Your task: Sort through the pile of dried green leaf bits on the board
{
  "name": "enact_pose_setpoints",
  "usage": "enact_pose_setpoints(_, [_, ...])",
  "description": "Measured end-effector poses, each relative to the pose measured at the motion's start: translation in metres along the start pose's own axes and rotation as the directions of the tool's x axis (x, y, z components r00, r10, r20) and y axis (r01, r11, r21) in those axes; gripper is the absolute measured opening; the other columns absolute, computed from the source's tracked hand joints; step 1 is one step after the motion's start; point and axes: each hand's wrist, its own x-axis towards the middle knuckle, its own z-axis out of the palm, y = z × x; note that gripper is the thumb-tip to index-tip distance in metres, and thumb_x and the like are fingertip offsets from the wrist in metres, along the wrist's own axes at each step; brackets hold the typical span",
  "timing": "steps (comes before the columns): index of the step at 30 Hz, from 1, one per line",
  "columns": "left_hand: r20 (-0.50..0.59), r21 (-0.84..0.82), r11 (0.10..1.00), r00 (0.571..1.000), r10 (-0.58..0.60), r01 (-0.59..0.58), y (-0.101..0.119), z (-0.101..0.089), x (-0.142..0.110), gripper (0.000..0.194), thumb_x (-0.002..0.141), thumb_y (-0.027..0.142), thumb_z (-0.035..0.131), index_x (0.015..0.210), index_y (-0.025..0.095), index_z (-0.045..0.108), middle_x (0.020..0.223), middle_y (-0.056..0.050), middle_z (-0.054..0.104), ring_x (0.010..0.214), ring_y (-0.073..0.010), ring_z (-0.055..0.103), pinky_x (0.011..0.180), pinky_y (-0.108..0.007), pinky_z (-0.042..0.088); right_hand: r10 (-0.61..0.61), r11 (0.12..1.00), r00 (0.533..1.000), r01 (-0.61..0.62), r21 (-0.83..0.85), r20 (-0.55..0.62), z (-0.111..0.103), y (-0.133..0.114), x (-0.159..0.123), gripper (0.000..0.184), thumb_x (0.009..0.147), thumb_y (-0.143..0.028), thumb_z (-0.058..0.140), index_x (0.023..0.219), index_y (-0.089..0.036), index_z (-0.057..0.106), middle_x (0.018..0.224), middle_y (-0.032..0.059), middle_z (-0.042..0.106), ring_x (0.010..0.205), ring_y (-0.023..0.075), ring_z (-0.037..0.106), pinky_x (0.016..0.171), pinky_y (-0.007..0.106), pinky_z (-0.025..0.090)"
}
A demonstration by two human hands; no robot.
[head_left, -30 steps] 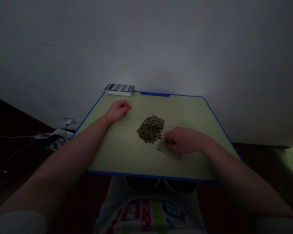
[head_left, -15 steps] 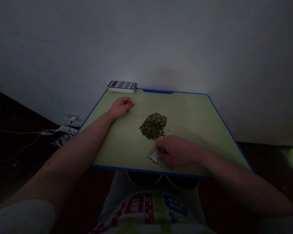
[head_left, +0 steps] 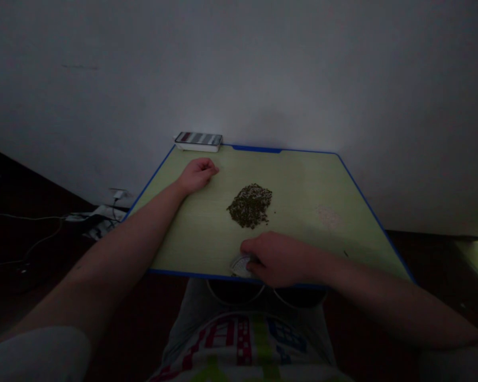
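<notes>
My right hand [head_left: 276, 258] pinches a clear protractor [head_left: 240, 265] with a curved, marked edge, pressed to the tabletop close to its front rim. A few dark grains may lie at that edge; they are hard to make out. Beyond this hand is a heap of small green beans mixed with pale grains [head_left: 250, 206], in the middle of the folding table [head_left: 199, 233]. My left hand [head_left: 199, 175] rests loosely curled on the table to the left of the heap, with nothing visible in it.
Below the front edge, two dark bowls [head_left: 236, 292] with pale rims sit side by side. A faint patch of pale grains [head_left: 329, 216] lies at the right. At the back left corner stands a white box [head_left: 198, 142] with a striped top. Cables [head_left: 35, 216] run on the left.
My right hand has drawn the protractor from beside the heap toward the front edge and leftward, moving a few grains with it. My left hand has stayed in place.
</notes>
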Motion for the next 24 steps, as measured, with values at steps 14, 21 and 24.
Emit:
enact_pose_setpoints(14, [0.004, -0.016, 1.000, 1.000, -0.002, 0.002, -0.004, 0.000, 0.002, 0.021, 0.067, 0.034, 0.060, 0.065, 0.018, 0.048, 0.043, 0.007, 0.038, 0.038, -0.0067, 0.035, 0.040, -0.022, 0.023, -0.122, 0.984, 0.992, 0.119, 0.131, 0.017, -0.005, -0.002, 0.000, 0.020, 0.082, -0.024, 0.047, 0.093, -0.018, 0.063, 0.082, 0.0063, 0.068, 0.069, 0.0165, 0.059, 0.058, 0.026, 0.036])
enact_pose_setpoints(21, [-0.010, 0.006, 1.000, 1.000, -0.003, 0.003, 0.000, 0.000, -0.001, 0.022, 0.067, 0.036, 0.060, 0.064, 0.018, 0.047, 0.045, 0.007, 0.039, 0.039, -0.0065, 0.035, 0.042, -0.022, 0.025, 0.058, 0.959, 0.987, -0.014, 0.282, -0.149, -0.051, 0.079, -0.016, 0.020, 0.082, -0.022, 0.045, 0.091, -0.016, 0.062, 0.080, 0.0032, 0.064, 0.070, 0.0145, 0.056, 0.065, 0.026, 0.040])
enact_pose_setpoints(24, [-0.012, 0.024, 1.000, 1.000, -0.014, 0.014, 0.001, 0.000, -0.002, 0.022, 0.067, 0.037, 0.059, 0.064, 0.018, 0.048, 0.044, 0.007, 0.039, 0.040, -0.0063, 0.034, 0.043, -0.022, 0.025, 0.300, 0.924, 0.931, -0.230, 0.306, -0.206, -0.059, 0.114, -0.020, 0.019, 0.080, -0.025, 0.047, 0.089, -0.016, 0.060, 0.072, 0.0015, 0.062, 0.063, 0.0141, 0.054, 0.060, 0.026, 0.039])
